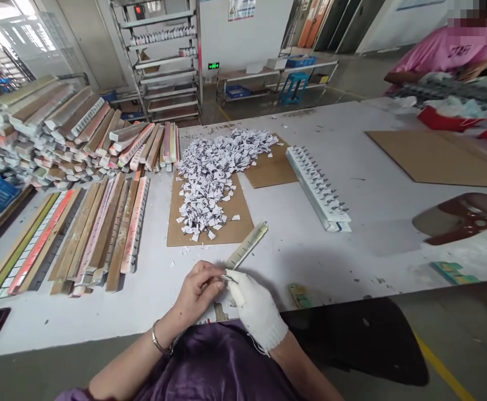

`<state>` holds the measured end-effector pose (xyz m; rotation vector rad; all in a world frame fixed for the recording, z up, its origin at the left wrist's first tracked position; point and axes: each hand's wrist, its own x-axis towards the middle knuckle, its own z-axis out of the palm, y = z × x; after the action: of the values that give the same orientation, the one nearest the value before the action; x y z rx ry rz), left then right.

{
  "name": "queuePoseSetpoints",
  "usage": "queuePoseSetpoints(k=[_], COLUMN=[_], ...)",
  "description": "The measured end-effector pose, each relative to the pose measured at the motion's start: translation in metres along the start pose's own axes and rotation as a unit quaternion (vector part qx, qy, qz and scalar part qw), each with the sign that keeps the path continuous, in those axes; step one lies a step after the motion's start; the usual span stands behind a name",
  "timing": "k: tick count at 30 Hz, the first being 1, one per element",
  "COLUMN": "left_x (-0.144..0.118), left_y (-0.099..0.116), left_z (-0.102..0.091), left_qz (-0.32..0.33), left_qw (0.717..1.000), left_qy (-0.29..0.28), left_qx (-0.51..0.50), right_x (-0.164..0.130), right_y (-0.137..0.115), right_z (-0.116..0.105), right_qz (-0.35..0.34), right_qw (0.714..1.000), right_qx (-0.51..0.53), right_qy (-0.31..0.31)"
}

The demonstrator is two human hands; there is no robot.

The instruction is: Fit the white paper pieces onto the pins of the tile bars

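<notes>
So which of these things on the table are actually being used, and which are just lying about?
In use:
left hand
gloved right hand
long strip held between them
heap of paper tags just beyond

Lying about:
stacked strips
white rack of clips
bare cardboard sheet
dark red tray

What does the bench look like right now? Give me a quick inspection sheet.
Surface: white table, dusty, paper scraps.
Job's things: long slotted strip angled toward the hands; small clip at its near end, detail unclear.
Clutter: pile of folded paper tags on cardboard sheet; stacked strips; white clip rack.
Grippers: left hand bare, pinching at the strip's end; right hand in white glove, gripping there too.
Cables: nothing seen.
Surroundings: metal shelving; another person in pink opposite.
</notes>
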<state>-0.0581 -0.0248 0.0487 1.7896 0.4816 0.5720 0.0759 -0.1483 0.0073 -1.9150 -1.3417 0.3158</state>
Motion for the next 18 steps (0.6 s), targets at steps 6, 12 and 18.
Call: queuePoseSetpoints(k=[6,12,18], left_x=[0.015,0.091,0.158], left_y=[-0.01,-0.037,-0.06], left_z=[0.007,0.044,0.084], left_qz=[0.025,-0.004,-0.018], left_qw=[0.987,0.949,0.911], left_qy=[-0.088,-0.036,-0.117], left_qx=[0.136,0.313,0.395], right_x=[-0.003,0.017,0.049], right_y=[0.013,0.06,0.091], right_z=[-0.013,-0.025,-0.024], right_qz=[0.057,0.228,0.302], right_qw=[0.996,0.967,0.941], right_qx=[0.002,-0.108,-0.151], right_qy=[-0.066,-0.025,0.008])
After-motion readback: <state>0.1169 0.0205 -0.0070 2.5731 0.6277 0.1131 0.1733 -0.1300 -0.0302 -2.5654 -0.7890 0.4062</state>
